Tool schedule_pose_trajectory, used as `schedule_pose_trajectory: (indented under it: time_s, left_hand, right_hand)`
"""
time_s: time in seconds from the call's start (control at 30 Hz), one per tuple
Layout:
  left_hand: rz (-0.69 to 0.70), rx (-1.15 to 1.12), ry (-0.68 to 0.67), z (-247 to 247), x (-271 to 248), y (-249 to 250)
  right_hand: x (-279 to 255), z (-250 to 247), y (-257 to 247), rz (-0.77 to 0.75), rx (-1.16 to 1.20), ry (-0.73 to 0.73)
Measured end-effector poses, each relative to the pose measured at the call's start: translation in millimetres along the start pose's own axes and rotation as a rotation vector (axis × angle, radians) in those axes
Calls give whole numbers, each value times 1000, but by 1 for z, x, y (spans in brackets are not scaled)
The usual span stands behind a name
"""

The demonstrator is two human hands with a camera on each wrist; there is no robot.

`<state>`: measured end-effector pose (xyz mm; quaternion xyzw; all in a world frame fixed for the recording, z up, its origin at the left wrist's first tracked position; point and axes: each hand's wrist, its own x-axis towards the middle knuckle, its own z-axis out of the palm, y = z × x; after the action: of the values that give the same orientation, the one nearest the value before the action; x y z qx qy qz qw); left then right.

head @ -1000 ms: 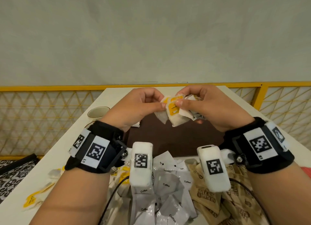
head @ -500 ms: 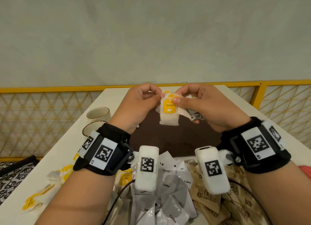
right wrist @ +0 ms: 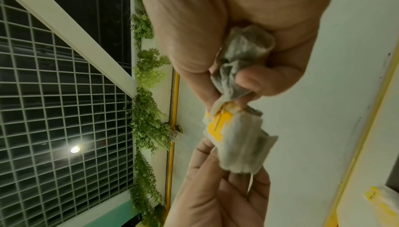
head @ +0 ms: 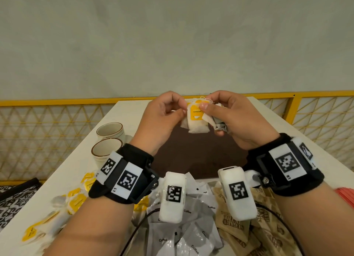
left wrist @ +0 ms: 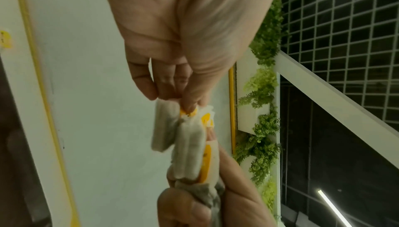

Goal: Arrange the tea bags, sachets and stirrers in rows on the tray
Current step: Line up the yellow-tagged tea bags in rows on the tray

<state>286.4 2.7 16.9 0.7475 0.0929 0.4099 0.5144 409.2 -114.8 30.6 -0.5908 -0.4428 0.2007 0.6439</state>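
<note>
both hands (head: 199, 117) up pinching a clump of tea bags (head: 197, 119) above the brown tray (head: 201, 160), sachets (head: 191, 236) crowding the surface's near edge

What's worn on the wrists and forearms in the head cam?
Each bare forearm carries a black fabric wristband with white plates bearing black square fiducial markers. A white camera pod, also tagged, sits at each inner wrist, trailing a thin black cable. No sleeves, no gloves.

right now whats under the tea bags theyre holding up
Below the tea bags, pinched by the left hand and right hand, lies the dark brown tray, bare where visible. Its side edges are hidden by the wrists.
</note>
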Motion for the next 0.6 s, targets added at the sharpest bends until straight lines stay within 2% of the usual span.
schedule_pose_trajectory:
  time_s: [0.17,0.43,0.6]
  left_hand:
    - [-27,-13,8,2,1,1]
    - [-94,-28,-11,2,-1,0]
    - [-109,-21,62,1,1,-4]
  right_hand:
    - [-1,-1,0,-9,-30,-51]
    - [-1,3,3,-38,-23,24]
    - [-1,1,3,-160,-155,42]
